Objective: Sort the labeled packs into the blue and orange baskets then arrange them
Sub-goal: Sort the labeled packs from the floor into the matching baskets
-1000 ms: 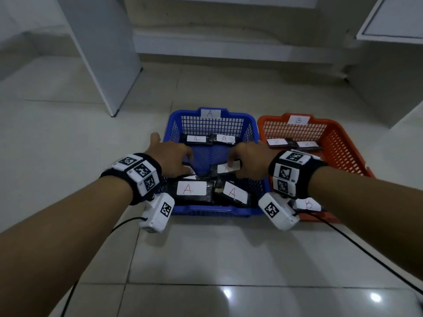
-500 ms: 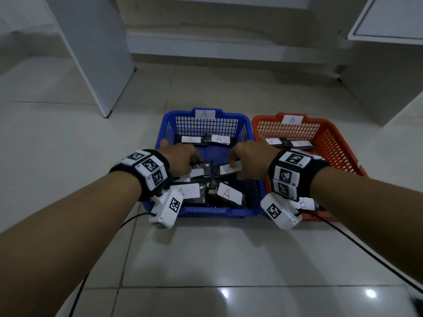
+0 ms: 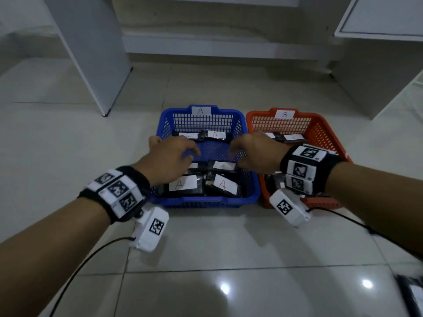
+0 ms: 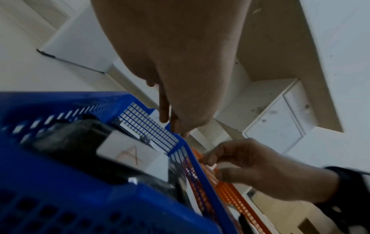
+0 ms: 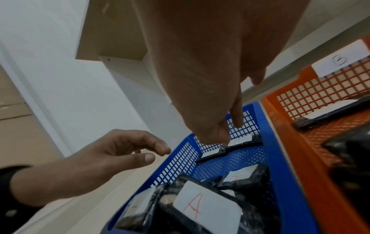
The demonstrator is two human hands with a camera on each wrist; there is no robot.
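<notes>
We see the blue basket [image 3: 207, 115] and the orange basket [image 3: 320, 131] standing side by side on the tiled floor [image 3: 229, 243], touching or nearly so, the blue one on the left with a paper tag marked A on its far rim and the orange one with a tag marked B. Inside the blue basket, two dark packs with white A labels [image 3: 201, 135] lie along the far wall, and a cluster of four more fills the near end: a pack with a flat A label [image 3: 183, 184] at the near left, a pack with a tilted red A label [image 3: 225, 184] at the near right, and two further packs just behind them, partly overlapping. In the orange basket we make out two labeled packs [image 3: 290, 137] at the far end and more dark packs at the near end, mostly hidden behind the right wrist. Our left hand [image 3: 170, 157] hovers over the left-middle of the blue basket with fingers loosely bent and spread, gripping nothing; the right wrist view shows its palm clear of the packs. Our right hand [image 3: 257, 155] hangs above the rim between the two baskets, fingers relaxed and pointing down, also holding nothing. One more dark pack [image 3: 412, 296] lies on the floor at the near right corner of the head view.
</notes>
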